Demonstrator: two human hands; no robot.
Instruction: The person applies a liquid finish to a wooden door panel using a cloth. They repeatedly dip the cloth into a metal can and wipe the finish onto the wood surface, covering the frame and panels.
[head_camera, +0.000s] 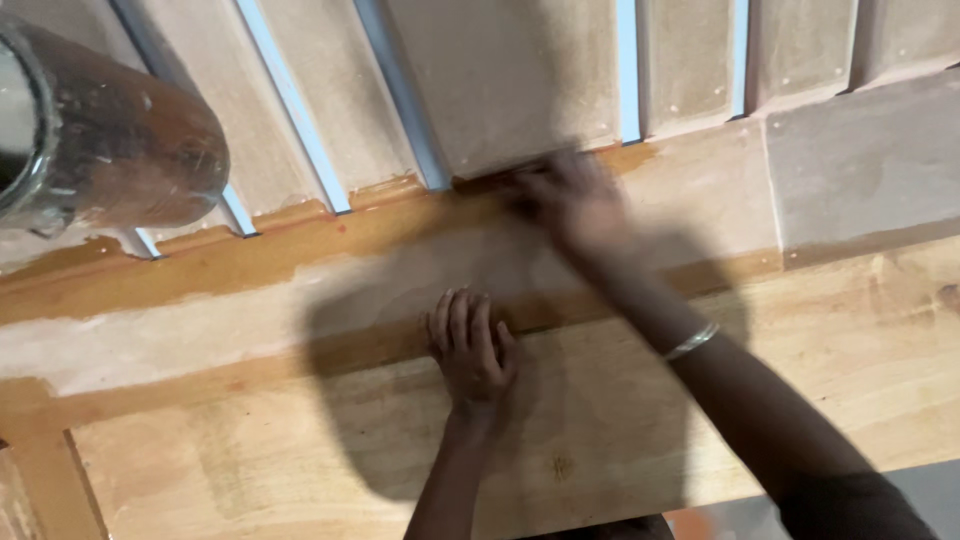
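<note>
Wooden panel piece, slatted top section, wet amber finish along the horizontal rail (300, 250) that runs left to right across the frame, slightly rising to the right. Right hand (570, 200) is up at the rail's upper edge, right where a broad slat (520, 80) ends, pressing something dark against the wood; motion blur, so I cannot tell what the fingers hold or how tightly they are closed. A metal bangle (692, 341) sits on that wrist. Left hand (470, 345) is below the rail, flat on the lighter board (300, 450), fingers (458, 318) spread slightly and pointing up toward the rail, gripping nothing, just bracing. From the left hand, the worked spot lies up and to the right; the right hand is the one on it, the left is well below it. The rail's long axis crosses both forearms nearly square. Above the rail at far left, a brown stained tin (110, 130) shows, apart from both hands.
</note>
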